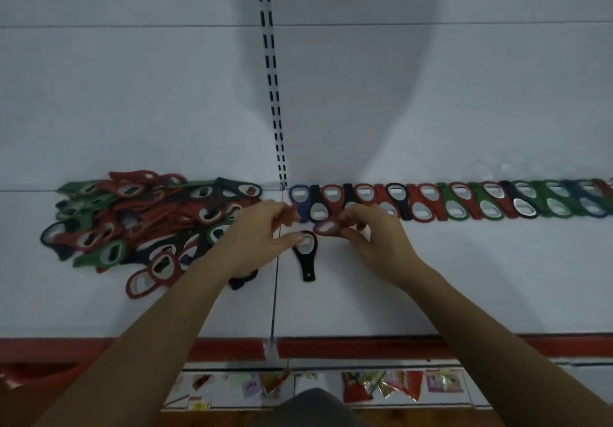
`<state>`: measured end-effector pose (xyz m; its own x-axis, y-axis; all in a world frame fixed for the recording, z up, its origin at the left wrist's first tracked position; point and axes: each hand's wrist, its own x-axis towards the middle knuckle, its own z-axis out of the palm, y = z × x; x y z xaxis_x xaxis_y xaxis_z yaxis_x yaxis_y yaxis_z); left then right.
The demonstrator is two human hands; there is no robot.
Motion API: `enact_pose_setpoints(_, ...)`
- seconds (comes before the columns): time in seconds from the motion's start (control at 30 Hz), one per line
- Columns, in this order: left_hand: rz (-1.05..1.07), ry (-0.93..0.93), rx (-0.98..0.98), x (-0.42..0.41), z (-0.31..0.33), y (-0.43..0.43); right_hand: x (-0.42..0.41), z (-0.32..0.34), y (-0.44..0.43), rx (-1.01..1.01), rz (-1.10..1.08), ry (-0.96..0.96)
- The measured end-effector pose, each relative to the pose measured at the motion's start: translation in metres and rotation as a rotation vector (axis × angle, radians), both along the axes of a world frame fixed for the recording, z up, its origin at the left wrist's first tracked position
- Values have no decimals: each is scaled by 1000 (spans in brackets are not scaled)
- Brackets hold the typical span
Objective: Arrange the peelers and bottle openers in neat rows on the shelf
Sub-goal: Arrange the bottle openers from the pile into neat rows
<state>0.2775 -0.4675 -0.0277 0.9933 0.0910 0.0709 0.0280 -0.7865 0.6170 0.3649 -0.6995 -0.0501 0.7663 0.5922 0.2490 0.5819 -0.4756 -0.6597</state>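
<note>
A white metal shelf (464, 277) carries the whole job. Along its back edge runs a row of plastic-handled bottle openers with steel mouths (464, 199) in red, green, black and blue. They lie head to tail, likely so the wide heads nest and the line stays tight. To the left of the shelf seam lies a loose heap of the same openers (142, 224), not yet sorted.

The person's right hand (368, 231) pinches a red bottle opener (326, 227) by its head, fingers curled round it. It is held just in front of the row's left end, probably to be turned the right way before it goes down.

The left hand (262, 231) has its fingers curled near something small and red. That part is blurred, so whether it grips anything cannot be told. Its thumb tip rests on the head of a single black bottle opener (306, 254) that lies apart from the heap, handle toward the person. It seems staged as the next piece.

No peeler can be made out. The row looks about half built, and the heap is large.
</note>
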Motion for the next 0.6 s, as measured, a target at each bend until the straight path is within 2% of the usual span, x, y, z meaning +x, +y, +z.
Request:
enact_pose_setpoints(0.07,-194,78,166,3,-5,1,1,-7,-9,-52,29,-64)
enact_pose_setpoints(0.13,-284,128,234,5,-12,-1,-1,-15,-13,-105,82,-83)
enact_pose_setpoints(0.27,-282,94,252,6,-21,1,-6,-21,-12,-130,56,-160)
enact_pose_setpoints(0.4,-289,53,248,3,-25,2,-9,-22,-11,-75,30,-113)
enact_pose_setpoints(0.6,-248,39,174,-1,-35,4,-12,-28,-6,-158,111,-113)
